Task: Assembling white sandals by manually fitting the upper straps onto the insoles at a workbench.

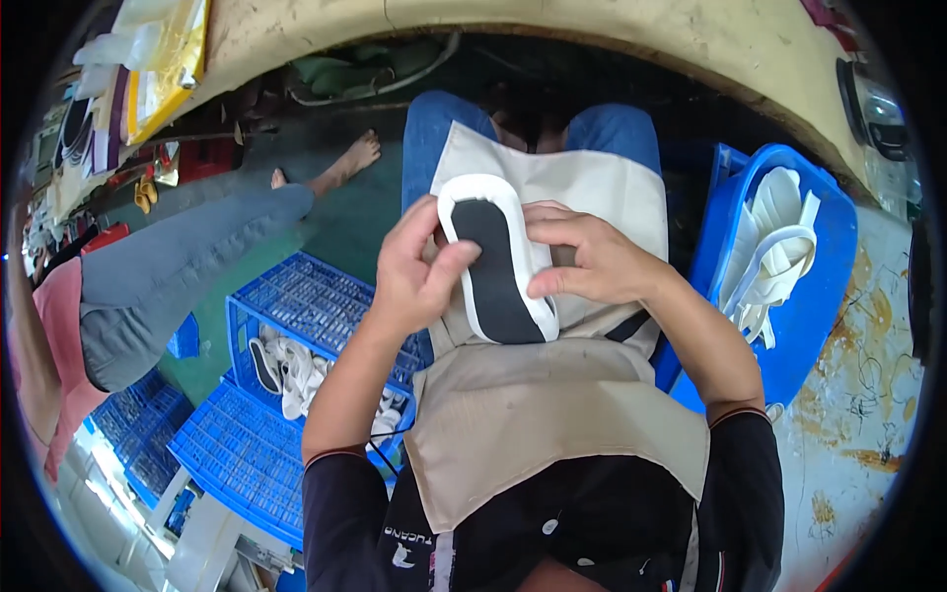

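Holding one white shoe sole with a black insole (496, 259) over a beige apron (533, 414): left hand (419, 271) and right hand (592, 259) are both gripping its edges, fingers curled closed.

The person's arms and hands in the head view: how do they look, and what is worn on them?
Both hands, the left hand and the right hand, are bare, with no gloves, rings or watch visible. The forearms are bare too. Dark long sleeves are pushed up toward the elbows: the left sleeve and the right sleeve each end in a cuff with a thin reddish edge.
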The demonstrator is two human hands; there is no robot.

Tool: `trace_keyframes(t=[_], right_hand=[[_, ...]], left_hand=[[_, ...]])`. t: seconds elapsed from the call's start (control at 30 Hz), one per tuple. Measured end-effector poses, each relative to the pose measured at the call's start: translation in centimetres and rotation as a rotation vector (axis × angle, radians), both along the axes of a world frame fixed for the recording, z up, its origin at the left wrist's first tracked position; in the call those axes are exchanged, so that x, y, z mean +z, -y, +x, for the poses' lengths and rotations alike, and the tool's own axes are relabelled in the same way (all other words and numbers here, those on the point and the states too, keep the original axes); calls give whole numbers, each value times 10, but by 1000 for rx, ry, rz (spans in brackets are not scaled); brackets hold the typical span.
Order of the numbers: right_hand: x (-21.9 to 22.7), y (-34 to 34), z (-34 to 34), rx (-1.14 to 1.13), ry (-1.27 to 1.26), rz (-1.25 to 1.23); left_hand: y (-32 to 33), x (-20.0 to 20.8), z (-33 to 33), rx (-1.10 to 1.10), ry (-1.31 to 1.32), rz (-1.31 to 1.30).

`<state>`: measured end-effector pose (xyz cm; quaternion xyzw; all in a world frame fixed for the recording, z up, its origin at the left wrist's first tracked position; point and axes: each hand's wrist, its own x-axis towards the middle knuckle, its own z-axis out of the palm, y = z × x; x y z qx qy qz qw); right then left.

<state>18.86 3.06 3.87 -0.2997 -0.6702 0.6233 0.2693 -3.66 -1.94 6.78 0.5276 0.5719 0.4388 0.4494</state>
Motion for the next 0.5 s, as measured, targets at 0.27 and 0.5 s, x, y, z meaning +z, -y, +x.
trace_keyframes(t=[0.27,0.5], right_hand=[[78,-46,16,-19,260,79],[72,-37,-2,-135,185,576]], left_hand=[[-20,38,20,-287,-150,110],[-15,34,-34,181,-315,110]])
